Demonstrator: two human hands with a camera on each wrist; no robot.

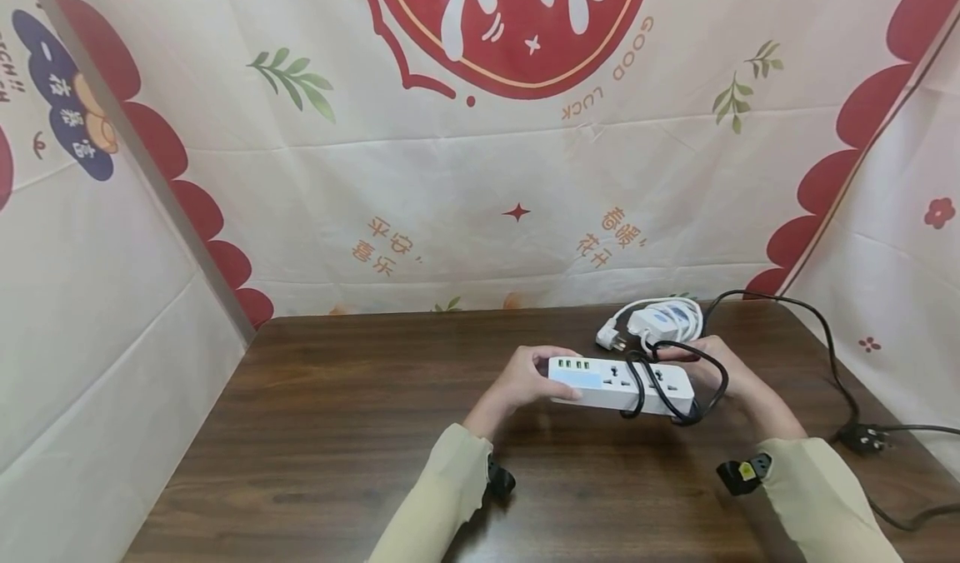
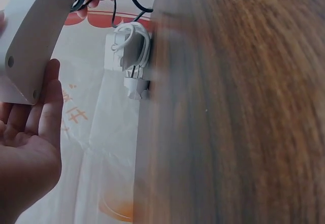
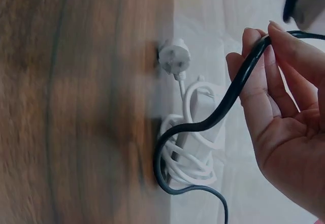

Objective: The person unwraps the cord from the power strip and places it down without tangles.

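Observation:
A white power strip point(image 1: 592, 392) with several sockets and USB ports is held up over the table. My left hand point(image 1: 522, 377) grips its left end, thumb on the front edge and fingers behind and beneath. Black cord point(image 3: 223, 107) loops around the strip's right half. At that end my right hand point(image 1: 716, 365) pinches the cord between thumb and fingertips, as the right wrist view shows. Just behind lies a second white power strip point(image 1: 651, 325), wrapped in its own white cord point(image 3: 193, 170), its white plug point(image 1: 609, 336) at the left.
The brown wooden table point(image 1: 337, 430) backs onto a printed white cloth point(image 1: 480, 255). From the back, the black cord runs along the right side to a black plug point(image 1: 862, 438), where more black cable lies. Dark wrist cameras sit on both sleeves.

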